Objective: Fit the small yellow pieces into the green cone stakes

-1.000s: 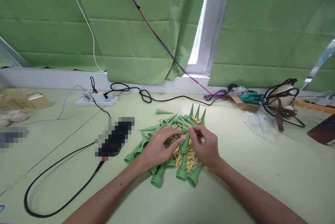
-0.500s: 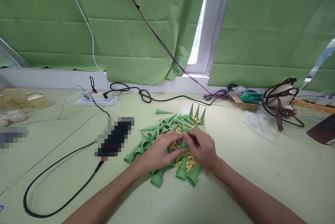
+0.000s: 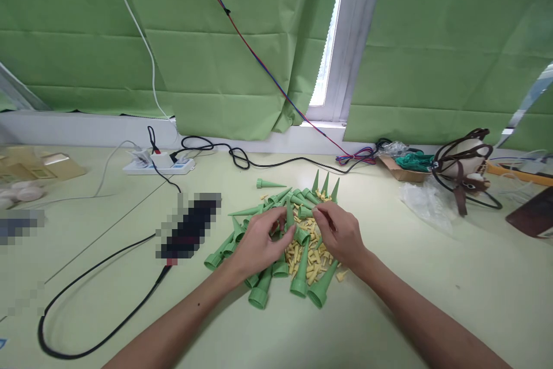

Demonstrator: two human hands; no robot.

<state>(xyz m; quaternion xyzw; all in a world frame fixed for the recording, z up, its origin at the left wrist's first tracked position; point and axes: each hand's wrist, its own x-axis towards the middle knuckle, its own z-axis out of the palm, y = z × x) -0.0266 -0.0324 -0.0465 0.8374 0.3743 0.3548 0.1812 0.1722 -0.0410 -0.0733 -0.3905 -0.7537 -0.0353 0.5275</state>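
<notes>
My left hand (image 3: pixel 264 242) pinches an upright green cone (image 3: pixel 290 215) between thumb and fingers, over the left part of the pile. Just right of it, my right hand (image 3: pixel 341 234) has its fingertips pressed together beside a green cone's open base (image 3: pixel 305 212); what they hold, if anything, is too small to tell. Around and under both hands lie several green cones (image 3: pixel 301 277) and a heap of small yellow pieces (image 3: pixel 317 262). Behind my right hand, three cones (image 3: pixel 327 186) stand upright with yellow pieces near their bases.
A single green cone (image 3: pixel 271 183) lies behind the pile. To the left are a blurred dark device (image 3: pixel 190 228) with a black cable and a white power strip (image 3: pixel 159 167). At the right are a plastic bag (image 3: pixel 425 202) and a cardboard box (image 3: pixel 401 170).
My hands have moved apart. The left has shifted left with a cone now upright in its grip, and the right has moved slightly right, uncovering more yellow pieces.
</notes>
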